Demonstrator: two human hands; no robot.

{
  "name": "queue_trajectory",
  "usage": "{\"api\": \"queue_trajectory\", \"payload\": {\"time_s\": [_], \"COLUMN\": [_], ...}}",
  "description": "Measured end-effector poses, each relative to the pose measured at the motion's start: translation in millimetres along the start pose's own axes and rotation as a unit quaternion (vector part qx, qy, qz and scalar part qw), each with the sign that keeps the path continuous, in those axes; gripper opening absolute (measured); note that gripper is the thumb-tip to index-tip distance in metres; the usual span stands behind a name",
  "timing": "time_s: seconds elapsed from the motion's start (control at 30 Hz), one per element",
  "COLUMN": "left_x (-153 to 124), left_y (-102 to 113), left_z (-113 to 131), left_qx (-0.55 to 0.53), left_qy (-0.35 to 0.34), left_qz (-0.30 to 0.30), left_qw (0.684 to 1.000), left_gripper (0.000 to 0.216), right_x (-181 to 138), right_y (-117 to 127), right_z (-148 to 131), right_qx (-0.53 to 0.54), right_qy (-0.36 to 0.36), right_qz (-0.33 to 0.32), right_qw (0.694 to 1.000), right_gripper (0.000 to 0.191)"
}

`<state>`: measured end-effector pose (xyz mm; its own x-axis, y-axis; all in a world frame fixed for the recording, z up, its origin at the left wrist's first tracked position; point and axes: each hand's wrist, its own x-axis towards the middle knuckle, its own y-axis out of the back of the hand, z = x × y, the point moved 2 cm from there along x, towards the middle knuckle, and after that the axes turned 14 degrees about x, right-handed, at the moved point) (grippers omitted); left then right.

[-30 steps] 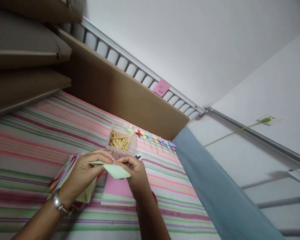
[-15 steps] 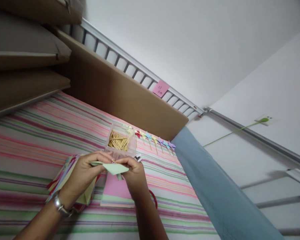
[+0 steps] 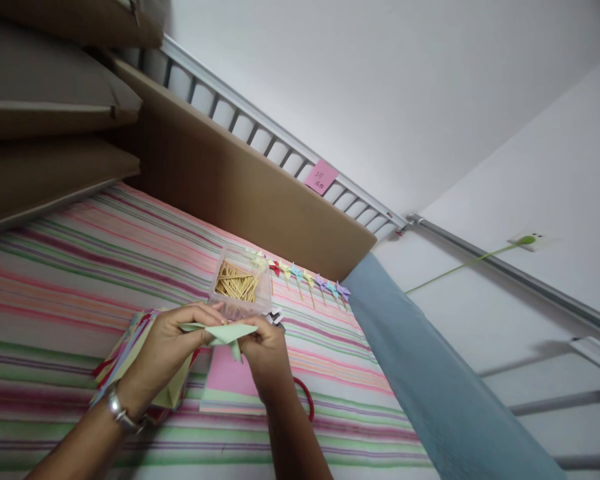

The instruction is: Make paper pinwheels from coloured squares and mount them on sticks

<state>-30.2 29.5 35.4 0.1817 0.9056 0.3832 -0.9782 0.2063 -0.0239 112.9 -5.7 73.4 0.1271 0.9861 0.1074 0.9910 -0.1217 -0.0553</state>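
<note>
My left hand and right hand both grip the green paper, pinching it between thumbs and fingers; it is folded, raised above the striped cloth, with one flap hanging down beside my right thumb. Just beyond my fingers sits the clear box of sticks. Under my left wrist, which wears a bracelet, lies a pile of coloured strips. Beneath my right hand is a pink sheet, with a red loop showing beside my forearm. Past the box, pinwheels line up along the brown board.
</note>
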Motion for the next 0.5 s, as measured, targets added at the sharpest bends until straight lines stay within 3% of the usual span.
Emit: {"api": "queue_trajectory", "payload": {"time_s": [0.5], "left_x": [1.6], "left_y": [-0.4], "left_z": [-4.7], "left_qx": [0.018], "left_qy": [0.045], "left_qz": [-0.002], "left_qw": [0.999], "left_gripper": [0.006], "right_x": [-0.3], "right_y": [1.9], "right_z": [7.5], "right_qx": [0.008], "right_qy": [0.001], "right_qz": [-0.012], "right_qw": [1.000], "right_gripper": [0.006]}}
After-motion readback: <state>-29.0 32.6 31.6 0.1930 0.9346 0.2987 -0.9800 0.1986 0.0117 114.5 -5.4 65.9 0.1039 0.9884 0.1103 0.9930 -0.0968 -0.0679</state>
